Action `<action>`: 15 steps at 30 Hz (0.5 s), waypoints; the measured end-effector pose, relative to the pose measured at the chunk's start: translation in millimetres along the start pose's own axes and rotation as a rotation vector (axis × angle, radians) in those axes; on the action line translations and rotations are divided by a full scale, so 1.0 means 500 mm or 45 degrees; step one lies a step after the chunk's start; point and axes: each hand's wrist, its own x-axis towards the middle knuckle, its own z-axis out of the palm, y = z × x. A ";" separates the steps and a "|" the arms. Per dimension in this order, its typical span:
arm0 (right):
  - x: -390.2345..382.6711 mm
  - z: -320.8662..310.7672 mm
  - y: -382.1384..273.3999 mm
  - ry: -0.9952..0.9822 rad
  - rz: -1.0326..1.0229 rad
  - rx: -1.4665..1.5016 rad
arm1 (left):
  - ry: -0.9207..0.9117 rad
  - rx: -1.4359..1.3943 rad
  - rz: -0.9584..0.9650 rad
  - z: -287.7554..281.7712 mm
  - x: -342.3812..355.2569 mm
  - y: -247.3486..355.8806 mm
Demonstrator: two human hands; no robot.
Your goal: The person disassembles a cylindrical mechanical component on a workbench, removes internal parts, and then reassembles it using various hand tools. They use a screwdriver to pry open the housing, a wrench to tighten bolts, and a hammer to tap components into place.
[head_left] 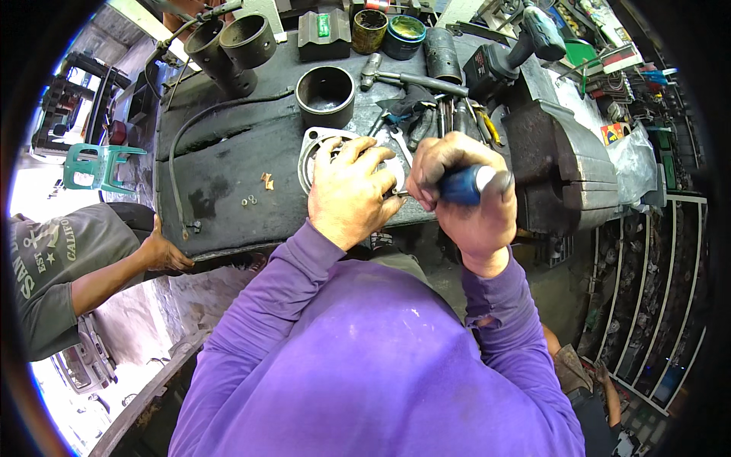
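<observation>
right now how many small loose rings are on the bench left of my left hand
2: the nearer ring and, just right of it, the second ring, both well left of your left hand. Others could be hidden under that hand.

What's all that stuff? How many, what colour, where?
Bench: one, dark, centre
Flanged ring: one, silvery, bench's near side
Blue tool: one, blue handle, beside flanged ring
Wide cylinder: one, dark, beyond flanged ring
Hammer: one, grey, far side
Small tools: uncountable, mixed, near hammer
Open tins: two, brown and blue, far edge
Power tool: one, black, far right
Vise: one, dark, right
Chair: one, green, far left
Bystanders: two, dark clothes, left and lower right
Left hand: one, purple sleeve, on flanged ring
Right hand: one, purple sleeve, gripping blue tool
</observation>
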 end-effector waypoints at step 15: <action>0.028 0.006 -0.055 0.011 -0.514 -1.181 | 0.034 -0.007 -0.004 0.006 0.012 -0.007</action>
